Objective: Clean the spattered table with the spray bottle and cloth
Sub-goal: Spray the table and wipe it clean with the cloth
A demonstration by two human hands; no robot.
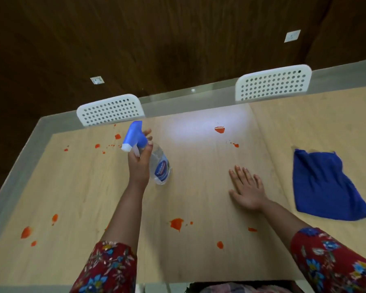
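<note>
My left hand [138,163] grips the neck of a clear spray bottle [160,166] with a blue and white trigger head, held above the light wooden table [199,187], nozzle pointing left. My right hand [247,188] lies flat on the table with fingers straight, holding nothing. A blue cloth [323,185] lies crumpled on the table to the right of that hand, apart from it. Orange-red spatters mark the table: a blot [176,224] near the front middle, one [219,129] at the back, and several small ones [97,146] at the left.
Two white perforated chair backs [111,109] [274,82] stand at the table's far edge. A pale glass border [17,157] rims the table. Dark wooden floor lies beyond.
</note>
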